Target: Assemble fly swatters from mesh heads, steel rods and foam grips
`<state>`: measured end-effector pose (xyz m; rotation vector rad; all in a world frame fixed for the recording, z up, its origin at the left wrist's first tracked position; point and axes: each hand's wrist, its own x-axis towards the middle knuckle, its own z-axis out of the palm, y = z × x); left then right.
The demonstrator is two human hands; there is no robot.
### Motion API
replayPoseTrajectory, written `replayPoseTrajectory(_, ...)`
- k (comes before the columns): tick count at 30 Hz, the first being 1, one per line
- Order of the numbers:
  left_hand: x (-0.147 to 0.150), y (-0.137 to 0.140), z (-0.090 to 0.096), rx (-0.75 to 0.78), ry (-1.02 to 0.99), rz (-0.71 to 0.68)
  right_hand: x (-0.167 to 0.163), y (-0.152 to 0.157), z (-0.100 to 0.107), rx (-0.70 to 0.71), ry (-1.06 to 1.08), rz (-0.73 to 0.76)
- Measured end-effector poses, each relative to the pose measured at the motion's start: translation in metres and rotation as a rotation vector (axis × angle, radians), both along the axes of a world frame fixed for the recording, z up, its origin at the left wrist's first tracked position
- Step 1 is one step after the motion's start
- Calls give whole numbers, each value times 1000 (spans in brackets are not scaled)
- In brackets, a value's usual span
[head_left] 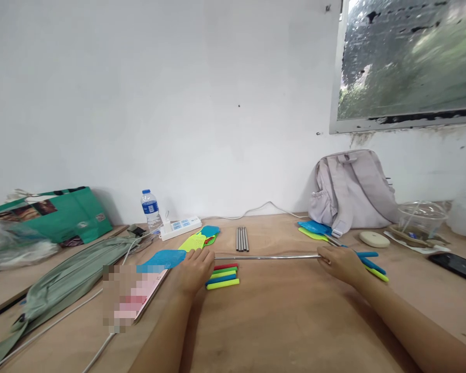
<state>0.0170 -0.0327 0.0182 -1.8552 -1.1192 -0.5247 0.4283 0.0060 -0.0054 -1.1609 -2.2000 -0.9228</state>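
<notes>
A thin shiny metal rod point(266, 257) runs level across the table between my two hands. My left hand point(196, 269) is closed round its left end, right beside a blue mesh fly swatter head point(163, 258) that appears to belong to it. At the other end, the fingers of my right hand point(339, 263) pinch the rod. Past this hand a blue handle point(367, 254) sticks out; whether it joins the rod is hidden. Several coloured handles point(223, 277) lie by my left hand, and several short grey metal tubes point(242, 239) rest side by side farther back.
More swatter heads lie left point(194, 241) and right point(314, 228). Along the wall stand a power strip point(180, 227), a water bottle point(150, 210) and a backpack point(351, 191). A phone point(460, 267) and plastic cup point(421, 217) are at right; a green bag point(70, 215) is at left.
</notes>
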Motion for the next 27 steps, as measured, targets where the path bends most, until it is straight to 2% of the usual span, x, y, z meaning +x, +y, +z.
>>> replayPoseTrajectory(3, 14, -2, 2, -60, -48, -36, 8, 3, 1, -6, 54, -119)
replayPoseTrajectory(6, 30, -3, 3, -186, -149, -115, 17, 4, 2, -20, 126, -247)
replayPoseTrajectory(10, 47, -9, 8, -290, -244, -220, 27, 0, 6, 6, 264, -310)
replayPoseTrajectory(13, 48, -14, 13, -283, -274, -245, 32, -4, 9, 46, 331, -326)
replayPoseTrajectory(17, 34, -14, 17, -149, -380, -148, 38, -6, 10, 38, 422, -394)
replayPoseTrajectory(22, 11, -7, 18, 30, -729, 27, 42, -5, 9, 1, 510, -452)
replayPoseTrajectory(24, 4, -4, 17, 5, -912, 11, 43, -5, 9, -1, 512, -439)
replayPoseTrajectory(27, -4, 2, 16, -106, -1218, -91, 43, -4, 10, 33, 513, -423)
